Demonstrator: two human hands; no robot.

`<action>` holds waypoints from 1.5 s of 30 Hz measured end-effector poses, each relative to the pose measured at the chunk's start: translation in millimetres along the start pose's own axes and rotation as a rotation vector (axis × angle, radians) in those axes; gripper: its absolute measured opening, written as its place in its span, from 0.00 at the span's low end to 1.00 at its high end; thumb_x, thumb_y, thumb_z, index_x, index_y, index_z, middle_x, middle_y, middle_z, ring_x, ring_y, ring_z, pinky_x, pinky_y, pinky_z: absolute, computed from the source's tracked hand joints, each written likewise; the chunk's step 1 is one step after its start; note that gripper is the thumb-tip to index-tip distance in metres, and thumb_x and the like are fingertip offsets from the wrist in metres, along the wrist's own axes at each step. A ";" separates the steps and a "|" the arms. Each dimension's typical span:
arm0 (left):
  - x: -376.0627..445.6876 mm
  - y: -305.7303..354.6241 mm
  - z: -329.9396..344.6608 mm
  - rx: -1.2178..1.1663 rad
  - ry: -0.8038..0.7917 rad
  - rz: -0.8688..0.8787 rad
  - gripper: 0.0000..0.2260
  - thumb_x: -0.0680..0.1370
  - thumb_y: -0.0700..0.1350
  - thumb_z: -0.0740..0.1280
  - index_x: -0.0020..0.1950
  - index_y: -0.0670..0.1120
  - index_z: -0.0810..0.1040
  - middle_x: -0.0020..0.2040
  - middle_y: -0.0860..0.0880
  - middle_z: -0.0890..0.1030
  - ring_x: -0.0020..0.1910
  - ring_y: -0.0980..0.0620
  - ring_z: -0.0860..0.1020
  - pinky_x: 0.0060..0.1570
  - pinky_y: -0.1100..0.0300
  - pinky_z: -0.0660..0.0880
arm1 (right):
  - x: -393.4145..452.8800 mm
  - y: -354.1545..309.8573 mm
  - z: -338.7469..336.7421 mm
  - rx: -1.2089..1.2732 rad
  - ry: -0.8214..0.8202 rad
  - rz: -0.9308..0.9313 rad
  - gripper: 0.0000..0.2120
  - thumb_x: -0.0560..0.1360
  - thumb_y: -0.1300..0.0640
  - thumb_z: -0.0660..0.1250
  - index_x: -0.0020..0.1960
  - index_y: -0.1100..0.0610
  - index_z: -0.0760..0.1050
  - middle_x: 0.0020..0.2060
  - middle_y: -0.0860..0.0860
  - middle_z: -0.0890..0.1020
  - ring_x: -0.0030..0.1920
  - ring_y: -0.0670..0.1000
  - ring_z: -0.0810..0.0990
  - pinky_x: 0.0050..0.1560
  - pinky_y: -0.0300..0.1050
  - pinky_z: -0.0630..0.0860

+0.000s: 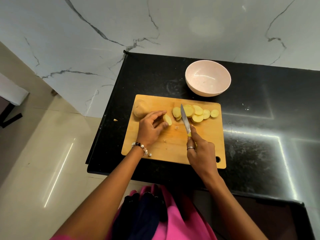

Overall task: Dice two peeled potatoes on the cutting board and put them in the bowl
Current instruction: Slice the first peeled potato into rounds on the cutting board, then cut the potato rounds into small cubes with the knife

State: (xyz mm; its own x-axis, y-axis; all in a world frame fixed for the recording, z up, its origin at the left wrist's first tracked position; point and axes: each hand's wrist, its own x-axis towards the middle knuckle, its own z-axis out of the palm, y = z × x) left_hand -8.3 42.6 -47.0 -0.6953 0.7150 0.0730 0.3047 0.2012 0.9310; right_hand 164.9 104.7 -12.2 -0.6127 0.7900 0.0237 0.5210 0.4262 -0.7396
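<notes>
A rectangular wooden cutting board point(173, 146), pale orange with a smooth, scuffed grain and a round hanging hole at its lower right corner, lies at the centre of the frame on a glossy black speckled stone desk point(251, 135). At the board's upper left corner sits one whole potato point(139, 108), oval and matt tan. Along the board's upper edge, right of centre, lies a loose overlapping row of round pale yellow potato slices point(197, 112), about eight as far as can be counted, their cut faces smooth and moist.

The left hand point(149, 129), with a beaded bracelet at the wrist, pinches a rounded end piece of potato point(167, 119) between thumb and curled fingers point(158, 113), holding it on the board left of the slices. The right hand point(200, 149), wearing one ring, grips the yellow handle of a narrow steel-bladed knife point(185, 120), fingers wrapped round the handle and forefinger stretched along the blade's back; the tip points up the frame among the slices.

Above the board, just apart from it, stands one round pale pink bowl point(188, 78), smooth and shiny inside.
</notes>
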 end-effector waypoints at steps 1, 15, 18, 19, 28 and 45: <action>-2.2 -0.8 -3.2 0.021 -0.030 0.009 0.19 0.72 0.38 0.72 0.63 0.45 0.77 0.60 0.50 0.77 0.58 0.59 0.76 0.56 0.67 0.74 | -1.3 -0.9 -0.7 -0.011 -0.014 -0.016 0.21 0.78 0.63 0.60 0.71 0.57 0.67 0.23 0.45 0.70 0.21 0.45 0.66 0.25 0.43 0.63; -15.6 1.4 5.6 0.525 -0.009 0.106 0.23 0.71 0.46 0.73 0.65 0.43 0.76 0.60 0.46 0.77 0.61 0.48 0.70 0.57 0.66 0.59 | -22.9 -13.2 14.5 -0.355 -0.163 -0.032 0.27 0.80 0.56 0.54 0.77 0.53 0.51 0.40 0.56 0.80 0.38 0.58 0.77 0.34 0.48 0.67; -13.7 -0.7 3.0 0.531 -0.015 0.149 0.21 0.69 0.46 0.75 0.61 0.43 0.79 0.55 0.45 0.79 0.56 0.46 0.73 0.55 0.60 0.67 | -26.0 -16.7 15.6 -0.407 -0.223 0.002 0.28 0.81 0.55 0.52 0.78 0.51 0.48 0.43 0.55 0.80 0.41 0.57 0.77 0.36 0.48 0.68; -13.8 -2.0 2.7 0.543 -0.006 0.165 0.21 0.68 0.46 0.75 0.60 0.43 0.80 0.52 0.45 0.80 0.53 0.45 0.74 0.53 0.56 0.70 | -27.1 -18.5 16.5 -0.422 -0.235 0.005 0.28 0.81 0.55 0.52 0.78 0.51 0.47 0.44 0.55 0.80 0.42 0.57 0.77 0.36 0.48 0.67; -6.3 -4.8 -4.0 0.716 -0.223 0.195 0.27 0.75 0.52 0.67 0.73 0.56 0.65 0.67 0.53 0.70 0.65 0.51 0.64 0.60 0.54 0.58 | -24.9 -25.8 25.7 -0.539 -0.285 0.012 0.29 0.80 0.55 0.51 0.78 0.52 0.43 0.48 0.56 0.78 0.45 0.58 0.78 0.36 0.46 0.64; -10.7 -20.4 3.1 0.429 0.019 0.277 0.32 0.70 0.54 0.69 0.70 0.41 0.70 0.53 0.50 0.82 0.53 0.51 0.75 0.55 0.61 0.67 | -25.8 -31.4 29.7 -0.651 -0.300 -0.040 0.30 0.80 0.57 0.51 0.78 0.55 0.41 0.50 0.57 0.77 0.46 0.59 0.78 0.37 0.46 0.64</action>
State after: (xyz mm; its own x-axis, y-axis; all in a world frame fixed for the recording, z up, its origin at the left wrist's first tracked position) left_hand -5.0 33.0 -67.9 -0.5614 0.7688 0.3062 0.7161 0.2658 0.6454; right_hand 146.7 57.8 -9.6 -0.7266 0.6533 -0.2125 0.6865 0.7023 -0.1884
